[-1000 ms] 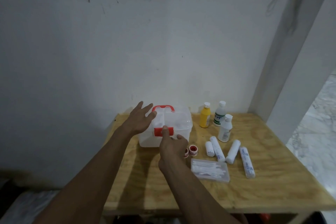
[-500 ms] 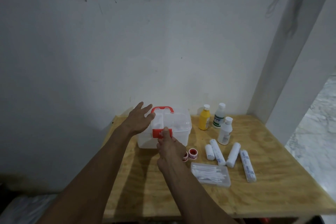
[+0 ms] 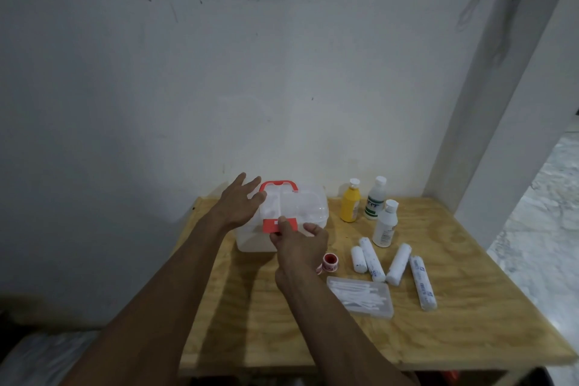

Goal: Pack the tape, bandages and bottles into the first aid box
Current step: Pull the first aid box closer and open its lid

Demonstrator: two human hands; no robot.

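A clear plastic first aid box (image 3: 308, 213) with a red handle and red front latch (image 3: 271, 225) sits at the back left of the wooden table, lid down. My left hand (image 3: 241, 202) rests flat and open against the box's left top edge. My right hand (image 3: 299, 241) pinches the red latch with thumb and fingers. A red-and-white tape roll (image 3: 329, 262) lies just right of that hand. Several white bandage rolls (image 3: 398, 263) lie further right. A yellow bottle (image 3: 350, 205) and two white bottles (image 3: 385, 224) stand behind them.
A flat clear case of cotton swabs (image 3: 360, 296) lies in front of the bandages. The wooden table (image 3: 454, 332) stands against a white wall, with a pillar at the right and a tiled floor beyond its right edge.
My right hand has moved up from in front of the box and closed its thumb and fingers on the red latch. The left hand stays on the box's left side.
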